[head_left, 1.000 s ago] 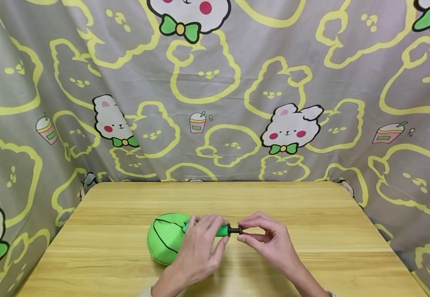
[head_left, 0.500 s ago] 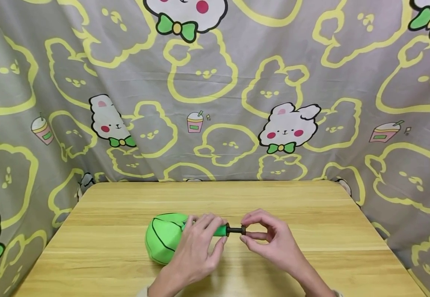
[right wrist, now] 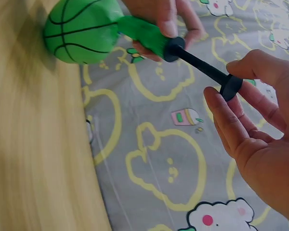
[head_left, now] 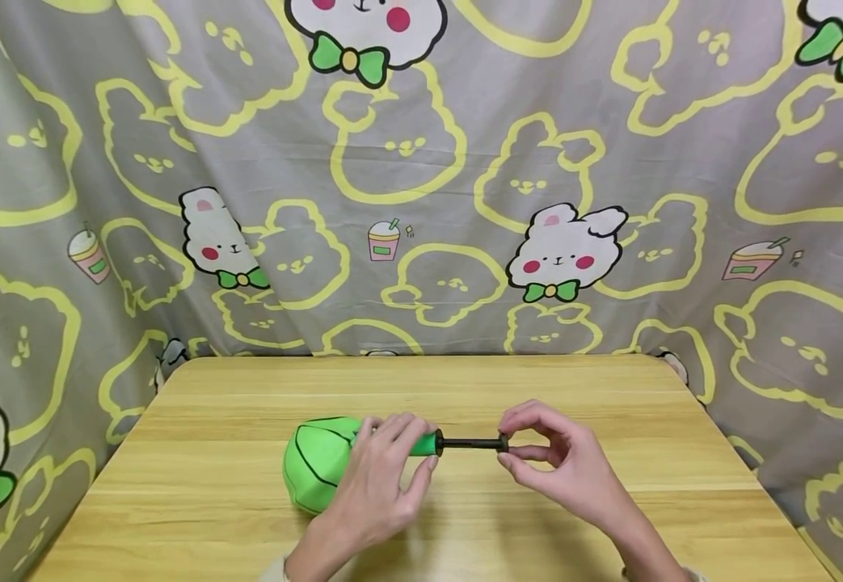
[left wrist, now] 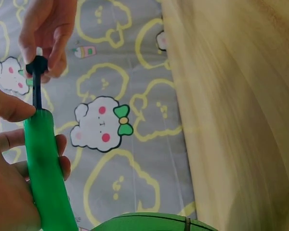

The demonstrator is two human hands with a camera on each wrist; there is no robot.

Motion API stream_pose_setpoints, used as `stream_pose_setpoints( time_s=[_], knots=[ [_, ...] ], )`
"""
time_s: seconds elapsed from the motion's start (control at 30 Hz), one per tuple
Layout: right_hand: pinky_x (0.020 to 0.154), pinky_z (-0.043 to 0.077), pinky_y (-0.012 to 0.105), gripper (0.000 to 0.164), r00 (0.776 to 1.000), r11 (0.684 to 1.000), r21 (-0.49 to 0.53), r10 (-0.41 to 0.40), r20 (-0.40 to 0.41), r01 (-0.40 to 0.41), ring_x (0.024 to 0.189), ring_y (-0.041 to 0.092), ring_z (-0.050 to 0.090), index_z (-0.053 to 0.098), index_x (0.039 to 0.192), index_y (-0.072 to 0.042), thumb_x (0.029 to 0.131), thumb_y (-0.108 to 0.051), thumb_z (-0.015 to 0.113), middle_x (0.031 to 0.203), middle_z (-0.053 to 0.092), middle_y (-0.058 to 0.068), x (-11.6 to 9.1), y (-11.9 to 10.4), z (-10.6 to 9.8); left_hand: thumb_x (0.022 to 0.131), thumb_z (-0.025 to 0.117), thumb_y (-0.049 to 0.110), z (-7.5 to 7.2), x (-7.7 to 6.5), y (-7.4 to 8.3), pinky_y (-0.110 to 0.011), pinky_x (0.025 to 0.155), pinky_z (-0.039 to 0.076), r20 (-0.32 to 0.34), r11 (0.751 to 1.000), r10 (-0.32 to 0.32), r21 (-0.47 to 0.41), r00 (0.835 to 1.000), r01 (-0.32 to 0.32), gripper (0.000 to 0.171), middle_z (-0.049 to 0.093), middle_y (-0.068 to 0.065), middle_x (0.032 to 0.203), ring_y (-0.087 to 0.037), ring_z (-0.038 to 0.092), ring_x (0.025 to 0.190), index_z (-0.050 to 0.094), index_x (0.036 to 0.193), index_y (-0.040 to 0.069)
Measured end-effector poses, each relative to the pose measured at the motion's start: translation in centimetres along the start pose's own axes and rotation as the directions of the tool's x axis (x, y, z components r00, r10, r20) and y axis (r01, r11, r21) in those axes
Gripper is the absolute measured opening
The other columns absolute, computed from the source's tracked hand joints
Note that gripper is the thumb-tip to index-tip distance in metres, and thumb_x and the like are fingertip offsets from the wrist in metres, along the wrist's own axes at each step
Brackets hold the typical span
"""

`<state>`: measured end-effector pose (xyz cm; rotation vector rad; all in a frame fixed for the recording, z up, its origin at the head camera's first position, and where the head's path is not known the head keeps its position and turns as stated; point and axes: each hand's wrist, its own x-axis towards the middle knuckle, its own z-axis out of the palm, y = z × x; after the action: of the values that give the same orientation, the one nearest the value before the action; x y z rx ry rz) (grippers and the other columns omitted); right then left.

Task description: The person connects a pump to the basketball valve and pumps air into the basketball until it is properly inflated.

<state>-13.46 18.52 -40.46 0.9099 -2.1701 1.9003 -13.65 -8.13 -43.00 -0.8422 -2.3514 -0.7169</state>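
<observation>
A small green hand pump (left wrist: 45, 168) runs sideways between the two hands, with its black plunger rod (head_left: 472, 443) pulled well out of the barrel. My left hand (head_left: 380, 483) grips the green barrel, fingers wrapped round it. At the rod's end, my right hand (head_left: 565, 461) pinches the round black knob (right wrist: 230, 87) between thumb and fingertips. A green ball with black lines (right wrist: 82, 31) sits at the pump's other end, on the left. In the head view, the left hand hides part of that ball and the place where pump and ball meet.
The wooden table (head_left: 246, 388) lies under the hands. Behind it and at both sides hangs a grey curtain (head_left: 436, 210) printed with yellow outlines and white rabbits.
My right hand has moved to the right with the knob, and much more of the black rod now shows. The left hand and ball have shifted only slightly left.
</observation>
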Motion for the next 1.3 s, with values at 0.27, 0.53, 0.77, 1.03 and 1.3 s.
stream_pose_setpoints(
  time_s=[0.27, 0.53, 0.77, 1.03, 1.3],
  knots=[
    [0.079, 0.06, 0.042, 0.031, 1.0, 0.999, -0.024, -0.028, 0.012, 0.029, 0.101, 0.02, 0.066, 0.065, 0.107, 0.0, 0.082, 0.015, 0.075, 0.112, 0.06, 0.02, -0.1, -0.8, -1.8, 0.09, 0.067, 0.023, -0.4, 0.0, -0.8, -0.042, 0.086, 0.042, -0.046, 0.998, 0.051, 0.037, 0.998, -0.05, 0.024, 0.066, 0.006, 0.105, -0.012, 0.063, 0.099, 0.068, 0.113, 0.017],
    [0.079, 0.059, 0.042, 0.032, 1.0, 0.999, -0.036, 0.0, 0.002, 0.0, 0.104, 0.019, 0.065, 0.065, 0.106, 0.0, 0.08, 0.017, 0.076, 0.114, 0.061, 0.018, -0.1, -0.8, -2.5, 0.092, 0.066, 0.024, -1.0, 0.2, -1.2, -0.042, 0.085, 0.041, -0.033, 0.998, 0.036, 0.055, 0.999, -0.034, 0.023, 0.066, 0.006, 0.105, -0.012, 0.064, 0.099, 0.068, 0.114, 0.018],
    [0.08, 0.059, 0.043, 0.03, 1.0, 1.0, -0.011, -0.016, 0.006, 0.016, 0.103, 0.021, 0.066, 0.066, 0.106, 0.001, 0.082, 0.015, 0.077, 0.114, 0.061, 0.023, 0.3, 0.5, -1.6, 0.089, 0.068, 0.025, -1.4, 0.1, -2.0, -0.043, 0.085, 0.041, -0.032, 0.992, 0.031, 0.12, 0.999, -0.027, 0.025, 0.066, 0.005, 0.104, -0.014, 0.064, 0.096, 0.069, 0.113, 0.017],
    [0.082, 0.058, 0.044, 0.029, 0.999, 0.999, 0.01, 0.039, -0.013, -0.039, 0.106, 0.021, 0.066, 0.069, 0.108, 0.004, 0.082, 0.011, 0.079, 0.115, 0.063, 0.022, 0.0, 0.3, -2.6, 0.091, 0.069, 0.024, -0.5, -0.1, -1.8, -0.039, 0.085, 0.04, 0.022, 0.999, -0.011, 0.045, 1.0, 0.01, 0.024, 0.066, 0.007, 0.107, -0.011, 0.063, 0.101, 0.067, 0.114, 0.02],
    [0.08, 0.058, 0.044, 0.029, 0.999, 0.998, 0.062, -0.021, -0.04, 0.024, 0.105, 0.021, 0.067, 0.071, 0.107, 0.009, 0.079, 0.017, 0.078, 0.111, 0.067, 0.018, -0.1, 0.3, -1.9, 0.09, 0.068, 0.023, 0.0, -0.1, -1.1, -0.039, 0.084, 0.039, -0.017, 1.0, -0.009, 0.023, 1.0, 0.009, 0.023, 0.066, 0.006, 0.106, -0.012, 0.063, 0.099, 0.066, 0.112, 0.018]
  ],
)
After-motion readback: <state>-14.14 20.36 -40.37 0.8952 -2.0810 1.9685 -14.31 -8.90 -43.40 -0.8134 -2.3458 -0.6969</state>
